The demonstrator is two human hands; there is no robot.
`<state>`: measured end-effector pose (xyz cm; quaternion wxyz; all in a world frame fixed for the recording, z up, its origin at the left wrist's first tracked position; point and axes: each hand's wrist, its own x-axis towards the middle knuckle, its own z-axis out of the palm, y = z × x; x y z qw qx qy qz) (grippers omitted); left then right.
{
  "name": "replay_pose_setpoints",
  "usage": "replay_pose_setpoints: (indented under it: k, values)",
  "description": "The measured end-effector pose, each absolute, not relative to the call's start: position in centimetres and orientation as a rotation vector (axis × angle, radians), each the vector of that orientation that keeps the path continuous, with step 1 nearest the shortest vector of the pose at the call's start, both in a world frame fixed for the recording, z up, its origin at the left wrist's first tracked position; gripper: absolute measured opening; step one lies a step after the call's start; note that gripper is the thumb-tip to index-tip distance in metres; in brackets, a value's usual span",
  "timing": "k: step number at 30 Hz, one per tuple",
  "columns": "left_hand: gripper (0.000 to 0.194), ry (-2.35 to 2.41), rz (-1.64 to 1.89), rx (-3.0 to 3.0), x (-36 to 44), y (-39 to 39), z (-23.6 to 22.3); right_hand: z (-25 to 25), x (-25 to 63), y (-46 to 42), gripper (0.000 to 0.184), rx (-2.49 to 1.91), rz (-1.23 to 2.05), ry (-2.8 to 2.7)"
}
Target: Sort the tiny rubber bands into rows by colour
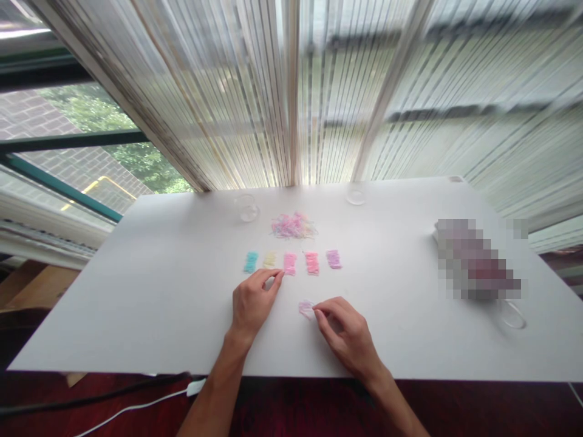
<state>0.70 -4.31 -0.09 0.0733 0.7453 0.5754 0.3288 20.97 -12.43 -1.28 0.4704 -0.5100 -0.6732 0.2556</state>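
Note:
My left hand [256, 298] is pinched closed at the lower left corner of a pink group [289, 264] of thin short pieces. What its fingertips hold, if anything, is too small to make out. Closed too, thumb against forefinger, my right hand [345, 331] touches the right edge of a small loose cluster of pink and lilac pieces [305, 308]. Side by side with the pink group lie a turquoise group [251, 262], a pale yellow group [269, 260], a coral group [312, 263] and a purple group [334, 259]. Behind them sits a mixed pastel heap [294, 225].
On the white table [182, 291], a clear round container [248, 209] stands back left and a clear shallow dish [356, 197] back right. A blurred-out item [473, 261] with a loop [513, 315] lies at the right. Striped curtains [291, 91] hang behind the far edge.

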Motion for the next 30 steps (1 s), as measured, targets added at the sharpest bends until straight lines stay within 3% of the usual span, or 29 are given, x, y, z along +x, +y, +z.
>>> replay_pose_setpoints:
  k: [30]
  values:
    - [0.011,1.871,0.910,2.244,1.4,-4.5,-1.3,-1.0,21.0,-12.4,0.012,-1.263,0.649,-1.654]
